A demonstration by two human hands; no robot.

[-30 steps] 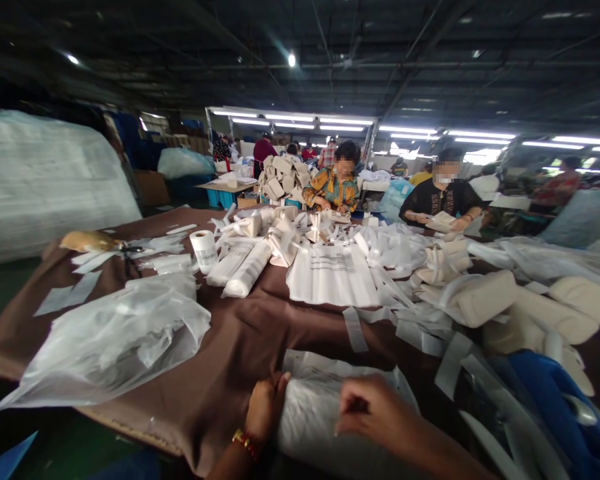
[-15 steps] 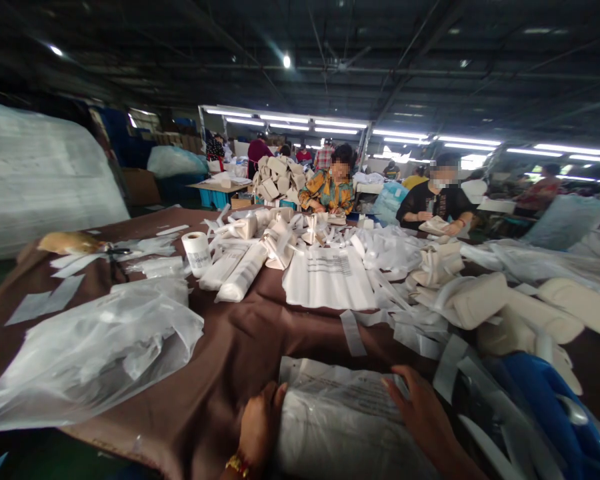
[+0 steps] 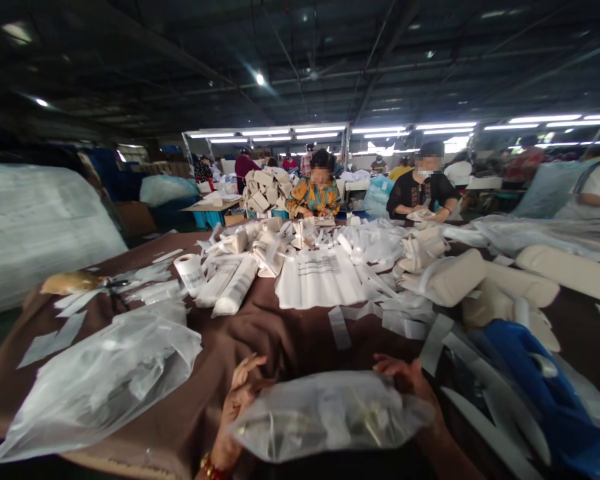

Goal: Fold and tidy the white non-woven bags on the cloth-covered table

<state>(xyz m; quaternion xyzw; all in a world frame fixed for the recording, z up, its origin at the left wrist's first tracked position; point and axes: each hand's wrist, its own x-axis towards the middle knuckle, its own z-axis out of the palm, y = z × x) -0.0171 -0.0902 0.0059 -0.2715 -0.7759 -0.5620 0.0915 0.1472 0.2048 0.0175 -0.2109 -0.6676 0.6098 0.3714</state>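
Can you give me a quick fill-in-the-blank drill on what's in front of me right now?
1. The left hand and right hand hold up a clear ____ bag between them.
2. The table is covered with a ____ cloth.
3. Left of the printed white bags, a roll of tape stands ____.
4. At the right edge lies a ____ plastic object.

Missing words: plastic; brown; upright; blue

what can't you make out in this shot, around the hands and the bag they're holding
Head view only:
- Clear bag: motion blur, contents unreadable.
- Left hand: palm hidden behind the bag.
- Right hand: mostly hidden behind the bag.
- Print on flat bags: too small.
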